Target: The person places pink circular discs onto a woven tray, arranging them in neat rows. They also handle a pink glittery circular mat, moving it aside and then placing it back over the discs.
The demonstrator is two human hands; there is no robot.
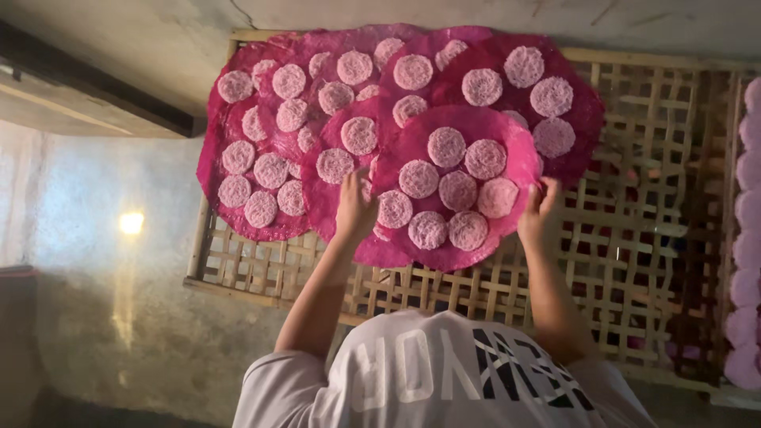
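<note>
Nearest us, our white printed shirt (pixel 444 372) sits below our left hand (pixel 355 208) and right hand (pixel 539 211), each grip pinching an edge of the round magenta sheet (pixel 460 190) dotted with pale pink discs, lying on the woven bamboo rack (pixel 634 238) beside overlapping similar sheets (pixel 269 143).

Pale pink rounds (pixel 747 238) cut off at right edge. Shirt (pixel 444 380) cropped at bottom. Rack (pixel 634 238) partly hidden under magenta sheets (pixel 261 150).

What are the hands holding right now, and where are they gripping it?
Both hands hold the front round magenta sheet by its outer rim: the left hand at its left edge, the right hand at its right edge, over the bamboo lattice rack.
</note>
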